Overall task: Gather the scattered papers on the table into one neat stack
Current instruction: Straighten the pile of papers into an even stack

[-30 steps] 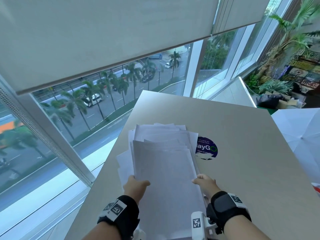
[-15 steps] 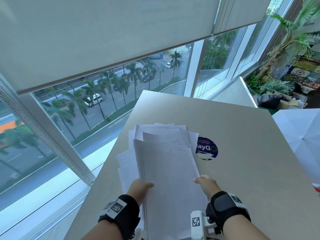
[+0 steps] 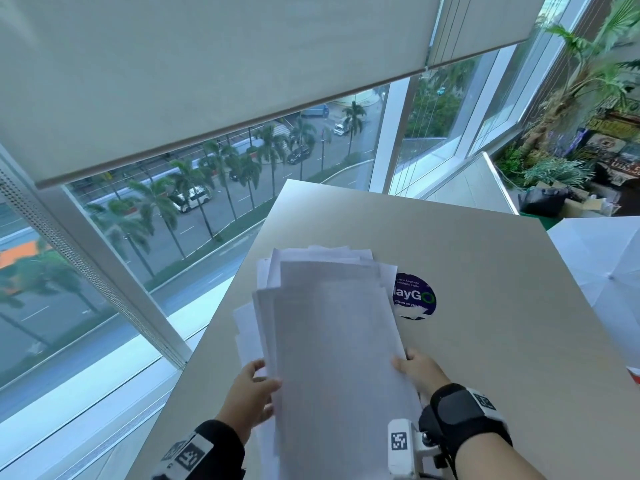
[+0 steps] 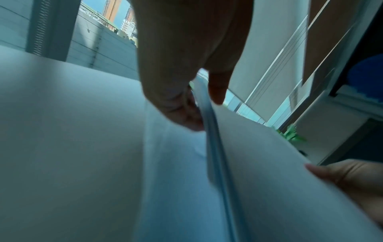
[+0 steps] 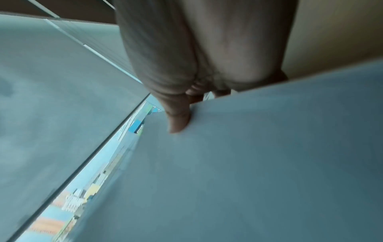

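On the near half of the beige table (image 3: 485, 271), beside the window, lies the sheaf of papers (image 3: 332, 327); its far sheets fan out unevenly, and several stick out past its left edge; the near end of the upper sheets is lifted between both hands. At the left edge, the left hand (image 3: 247, 396) pinches a bundle of sheets, thumb (image 4: 217, 88) on top and curled fingers (image 4: 182, 114) underneath, as the left wrist view shows; loose sheets lie below that bundle, apart from it. At the right edge, the right hand (image 3: 420, 370) grips the same top sheets; its thumb (image 5: 178, 121) presses down on the top page while the other fingers are tucked under the edge, mostly hidden. Just right of the papers, a round dark-blue sticker (image 3: 415, 297) sits on the tabletop, partly covered by them.
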`<state>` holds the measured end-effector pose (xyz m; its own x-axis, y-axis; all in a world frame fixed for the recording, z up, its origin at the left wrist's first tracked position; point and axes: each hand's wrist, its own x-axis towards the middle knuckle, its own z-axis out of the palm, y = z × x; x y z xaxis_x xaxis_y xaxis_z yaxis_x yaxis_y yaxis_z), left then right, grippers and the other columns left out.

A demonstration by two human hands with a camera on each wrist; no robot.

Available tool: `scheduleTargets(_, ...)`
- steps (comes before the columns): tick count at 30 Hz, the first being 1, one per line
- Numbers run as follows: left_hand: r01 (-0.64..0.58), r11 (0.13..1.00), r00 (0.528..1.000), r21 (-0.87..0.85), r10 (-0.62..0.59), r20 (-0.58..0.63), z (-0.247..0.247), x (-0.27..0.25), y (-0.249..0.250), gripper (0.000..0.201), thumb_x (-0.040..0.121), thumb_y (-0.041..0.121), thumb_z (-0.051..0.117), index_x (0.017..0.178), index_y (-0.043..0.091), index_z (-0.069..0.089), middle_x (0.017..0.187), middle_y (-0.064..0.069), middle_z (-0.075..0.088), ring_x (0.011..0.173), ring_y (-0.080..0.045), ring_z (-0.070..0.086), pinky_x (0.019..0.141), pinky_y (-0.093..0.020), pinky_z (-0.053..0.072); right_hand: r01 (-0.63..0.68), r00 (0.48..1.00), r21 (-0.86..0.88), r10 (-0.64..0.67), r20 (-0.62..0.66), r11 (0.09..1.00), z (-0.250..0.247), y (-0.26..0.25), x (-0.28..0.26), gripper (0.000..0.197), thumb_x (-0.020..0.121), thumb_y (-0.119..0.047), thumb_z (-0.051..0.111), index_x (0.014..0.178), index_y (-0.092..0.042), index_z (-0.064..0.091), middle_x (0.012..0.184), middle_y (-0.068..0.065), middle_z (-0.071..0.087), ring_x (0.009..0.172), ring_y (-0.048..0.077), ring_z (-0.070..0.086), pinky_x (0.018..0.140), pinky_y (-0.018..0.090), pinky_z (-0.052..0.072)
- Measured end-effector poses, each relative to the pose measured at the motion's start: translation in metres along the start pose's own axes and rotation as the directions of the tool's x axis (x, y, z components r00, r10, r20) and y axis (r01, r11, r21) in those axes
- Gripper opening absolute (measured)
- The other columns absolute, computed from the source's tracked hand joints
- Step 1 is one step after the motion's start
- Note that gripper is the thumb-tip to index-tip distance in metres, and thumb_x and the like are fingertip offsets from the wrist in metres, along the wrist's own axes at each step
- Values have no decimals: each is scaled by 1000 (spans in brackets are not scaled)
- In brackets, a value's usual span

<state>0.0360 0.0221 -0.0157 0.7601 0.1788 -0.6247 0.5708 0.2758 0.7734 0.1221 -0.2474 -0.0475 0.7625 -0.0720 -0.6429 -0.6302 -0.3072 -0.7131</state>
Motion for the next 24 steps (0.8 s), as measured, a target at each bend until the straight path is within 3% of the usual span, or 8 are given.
scheduleTargets(2,42,999,999,28,-41,-30,-3,3,-9,46,86,-6,51,127,11,40,82,-6,50,56,-17,45,46,-21,40,15,996,-127,-25,-84,992,3,1,0,29,87,-11,53,95,17,53,81,13,51,75,21,47,70,30,40)
scheduleTargets(4,47,996,998,76,-44,-38,-2,6,-12,48,87,-6,50,130,10,39,81,-6,47,56,-16,42,40,-18,37,33,989,-161,-55,-134,986,4,6,3,17,87,-11,51,80,5,49,80,12,44,73,20,39,68,29,30)
scheduleTargets(6,61,990,997,128,-54,-58,1,8,-11,48,87,-6,48,132,9,39,80,-6,45,56,-16,40,38,-17,36,51,983,-165,-79,-166,985,5,7,5,15,88,-11,50,76,-7,41,77,11,39,72,19,35,67,29,27)
scheduleTargets(9,67,985,995,160,-54,-79,4,12,-9,46,88,-7,44,132,8,41,77,-4,44,51,-14,38,35,-16,34,43,980,-169,-74,-185,985,2,7,4,24,90,-8,46,67,-5,37,69,12,40,67,24,36,67,32,30)
scheduleTargets(11,54,980,996,193,-39,-79,5,12,-8,47,87,-11,40,131,5,44,74,-4,46,42,-11,39,32,-14,32,39,979,-220,-81,-185,975,2,3,-2,23,92,-9,44,96,11,54,99,26,58,95,38,55,83,39,41)
scheduleTargets(14,2,972,998,234,12,-62,8,8,-1,49,83,-17,38,124,6,52,68,-5,56,37,-9,49,32,-12,35,17,981,-255,-66,-183,967,-2,0,-4,44,95,-10,39,135,9,35,143,25,40,131,38,39,105,40,32)
scheduleTargets(21,-32,953,998,301,45,-39,9,6,1,42,81,-15,48,115,7,62,55,5,67,33,-1,55,37,-11,41,41,982,-198,-75,-171,979,-20,8,-1,44,96,-13,42,137,0,39,143,18,43,124,25,45,104,34,33)
scheduleTargets(24,-53,954,997,296,67,-37,15,7,0,21,83,-6,58,97,5,69,46,11,65,31,0,52,36,-10,39,96,988,-140,-111,-106,985,-19,12,-4,18,94,-8,45,108,-4,56,112,17,60,100,22,51,96,37,40)
